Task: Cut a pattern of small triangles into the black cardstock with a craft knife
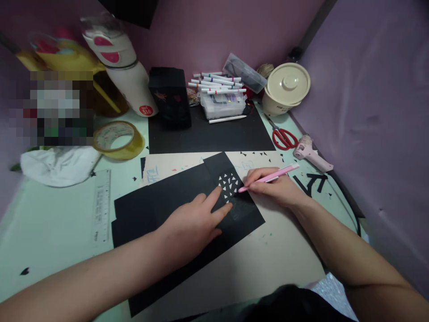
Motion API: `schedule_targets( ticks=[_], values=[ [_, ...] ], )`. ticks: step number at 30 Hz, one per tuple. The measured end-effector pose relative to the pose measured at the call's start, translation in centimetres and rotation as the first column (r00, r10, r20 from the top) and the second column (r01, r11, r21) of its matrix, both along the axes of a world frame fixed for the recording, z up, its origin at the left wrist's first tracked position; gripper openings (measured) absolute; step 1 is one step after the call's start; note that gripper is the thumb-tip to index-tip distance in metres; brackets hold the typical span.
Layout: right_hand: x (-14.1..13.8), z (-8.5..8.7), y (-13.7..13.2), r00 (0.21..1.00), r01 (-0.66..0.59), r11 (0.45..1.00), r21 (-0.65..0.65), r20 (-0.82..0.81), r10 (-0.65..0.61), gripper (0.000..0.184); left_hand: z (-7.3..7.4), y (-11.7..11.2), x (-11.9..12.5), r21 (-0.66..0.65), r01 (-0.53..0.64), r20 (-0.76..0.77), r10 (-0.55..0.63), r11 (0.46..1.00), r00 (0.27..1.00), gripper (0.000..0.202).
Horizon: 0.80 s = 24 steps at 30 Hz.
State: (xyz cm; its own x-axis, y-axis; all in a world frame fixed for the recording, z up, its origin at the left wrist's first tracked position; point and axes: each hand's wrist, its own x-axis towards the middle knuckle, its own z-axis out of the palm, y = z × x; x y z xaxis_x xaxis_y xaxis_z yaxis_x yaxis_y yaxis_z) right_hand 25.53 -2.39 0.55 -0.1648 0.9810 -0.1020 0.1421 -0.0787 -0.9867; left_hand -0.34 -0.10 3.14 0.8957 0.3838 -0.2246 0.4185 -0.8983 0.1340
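Observation:
A folded sheet of black card [147,210] lies at a slant across a pale board. Near its right end is a cluster of small triangular cut-outs [230,185] showing white. My left hand [189,223] lies spread on the card, its fingertips pressing beside the lower left of the cut-outs. My right hand [268,184] grips a slim pink pen-shaped tool [281,171] with a white clip. The tool's tip meets the card at the right side of the cluster; whether it carries a blade or a nib is too small to tell.
Black scraps [310,182], a glue gun [311,152] and red-handled scissors [284,137] lie to the right. Behind are a lidded cream pot [286,87], markers [217,83] on a clear box and a white bottle [129,76]. Left are tape [132,150] and a ruler [101,208].

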Motion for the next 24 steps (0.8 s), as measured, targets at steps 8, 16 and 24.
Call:
schedule_targets(
  ticks=[8,16,24],
  values=[
    [-0.77,1.01,-0.97,0.957,-0.035,0.999,0.012,0.289,0.030,0.005,0.07,0.18,0.24,-0.043,-0.020,0.004,0.020,0.999,1.000,0.066],
    [-0.76,0.87,-1.00,0.947,-0.066,0.998,-0.014,0.315,0.067,0.004,-0.44,-0.04,0.04,-0.062,-0.059,0.039,0.061,0.996,0.997,0.071],
    [-0.73,0.76,-0.93,0.953,-0.075,0.997,-0.026,0.294,0.079,0.005,-0.42,0.01,0.12,-0.046,-0.037,0.017,0.038,0.998,0.999,0.071]
  ],
)
